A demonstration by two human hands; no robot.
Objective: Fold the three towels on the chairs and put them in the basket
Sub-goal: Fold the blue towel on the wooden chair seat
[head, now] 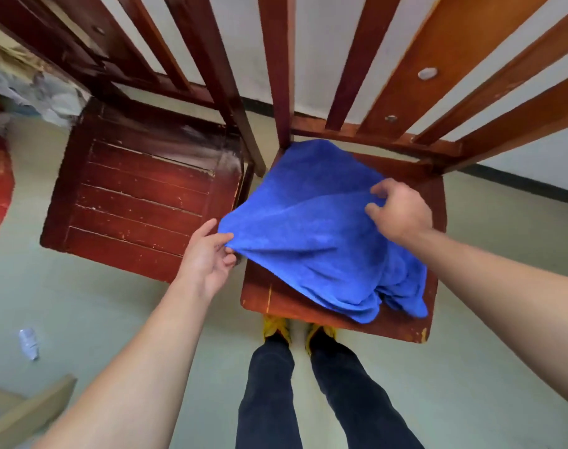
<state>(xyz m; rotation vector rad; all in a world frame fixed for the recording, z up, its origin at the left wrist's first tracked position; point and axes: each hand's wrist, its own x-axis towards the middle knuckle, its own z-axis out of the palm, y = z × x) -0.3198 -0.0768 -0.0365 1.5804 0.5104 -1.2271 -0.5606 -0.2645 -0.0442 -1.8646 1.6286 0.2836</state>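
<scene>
On the right chair point(341, 312), both hands pinch the blue towel point(308, 228): left hand point(208, 254) at a corner, right hand point(399, 212) along an edge; soft, light, floppy, best held by corners.

One camera sits on the person's head and looks almost straight down, close above the dark chair seat point(140, 202) on the left and the lighter chair seat point(308, 307) on the right. The feet point(276, 327) show low down. The wide lens makes the chair backs point(276, 59) lean outward.
</scene>
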